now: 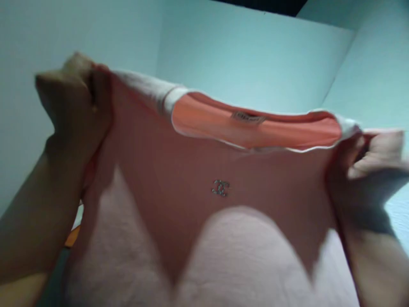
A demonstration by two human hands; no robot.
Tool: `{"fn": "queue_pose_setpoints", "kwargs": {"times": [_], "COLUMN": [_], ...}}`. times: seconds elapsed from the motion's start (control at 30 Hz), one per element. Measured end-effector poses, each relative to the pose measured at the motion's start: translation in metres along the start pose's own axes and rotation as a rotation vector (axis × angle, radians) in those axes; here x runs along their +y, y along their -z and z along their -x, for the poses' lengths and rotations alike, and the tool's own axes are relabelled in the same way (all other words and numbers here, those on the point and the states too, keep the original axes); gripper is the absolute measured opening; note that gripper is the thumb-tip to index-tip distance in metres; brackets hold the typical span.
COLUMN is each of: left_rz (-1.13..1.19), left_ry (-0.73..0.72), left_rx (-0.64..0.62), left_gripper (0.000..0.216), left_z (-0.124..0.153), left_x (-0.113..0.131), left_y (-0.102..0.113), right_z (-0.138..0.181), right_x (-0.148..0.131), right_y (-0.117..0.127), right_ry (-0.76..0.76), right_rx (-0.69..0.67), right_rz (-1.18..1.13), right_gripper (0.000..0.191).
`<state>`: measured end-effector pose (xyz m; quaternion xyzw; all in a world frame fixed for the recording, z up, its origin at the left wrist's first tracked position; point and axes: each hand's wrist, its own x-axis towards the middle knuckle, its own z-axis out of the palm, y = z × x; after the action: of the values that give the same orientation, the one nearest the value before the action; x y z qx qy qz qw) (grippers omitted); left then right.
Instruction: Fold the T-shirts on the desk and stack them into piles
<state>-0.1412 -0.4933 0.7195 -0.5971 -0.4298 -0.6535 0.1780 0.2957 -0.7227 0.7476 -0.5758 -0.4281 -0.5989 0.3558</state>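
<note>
A pink shirt (pixel 191 170) hangs stretched out in front of me, raised high in the head view. My left hand (pixel 79 94) is closed on its left shoulder, and my right hand (pixel 370 170) grips the other shoulder, a little lower. Between them lies the wide neckline, with the orange-pink inside of the back showing and a small label (pixel 248 118) at its rim. A small dark emblem (pixel 220 188) sits on the chest. Light and shadow fall across the cloth. Both hands are slightly blurred, and the shirt's lower part runs out of view.
Pale walls (pixel 249 59) meet in a corner behind the shirt. A dark area (pixel 265 5) shows above the wall's top edge. At the lower left, a bit of something orange (pixel 73 236) peeks out beside my left forearm.
</note>
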Motion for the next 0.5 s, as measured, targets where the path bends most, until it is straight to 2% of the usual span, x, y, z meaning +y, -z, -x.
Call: {"fn": "queue_pose_setpoints", "kwargs": {"times": [0.1, 0.2, 0.27, 0.33, 0.37, 0.43, 0.5], "left_rz": [-0.275, -0.396, -0.419, -0.414, -0.406, -0.379, -0.339], "left_ry": [-0.027, -0.001, 0.024, 0.038, 0.039, 0.03, 0.017], "left_rx": [-0.198, -0.517, -0.716, -0.868, -0.925, -1.039, -1.16], "left_gripper": [0.069, 0.064, 0.058, 0.051, 0.047, 0.04, 0.038], "left_z": [0.059, 0.107, 0.133, 0.162, 0.18, 0.222, 0.272], "left_x": [-0.014, -0.031, -0.041, -0.049, -0.051, -0.055, -0.058], "left_y": [-0.012, -0.038, -0.066, -0.096, -0.108, -0.12, -0.116], "right_z": [0.046, 0.116, 0.159, 0.198, 0.217, 0.258, 0.302], "right_x": [0.0, -0.012, -0.029, -0.053, -0.066, -0.09, -0.108], "right_y": [-0.011, -0.046, -0.083, -0.119, -0.132, -0.144, -0.137], "right_ry": [0.027, -0.025, -0.072, -0.077, -0.061, -0.045, -0.056], "right_rx": [-0.161, -0.437, -0.704, -1.047, -1.14, -1.263, -1.367], "right_rz": [0.048, 0.04, 0.072, 0.068, 0.048, 0.026, 0.023], "right_gripper": [0.038, 0.04, 0.043, 0.043, 0.041, 0.038, 0.039]}}
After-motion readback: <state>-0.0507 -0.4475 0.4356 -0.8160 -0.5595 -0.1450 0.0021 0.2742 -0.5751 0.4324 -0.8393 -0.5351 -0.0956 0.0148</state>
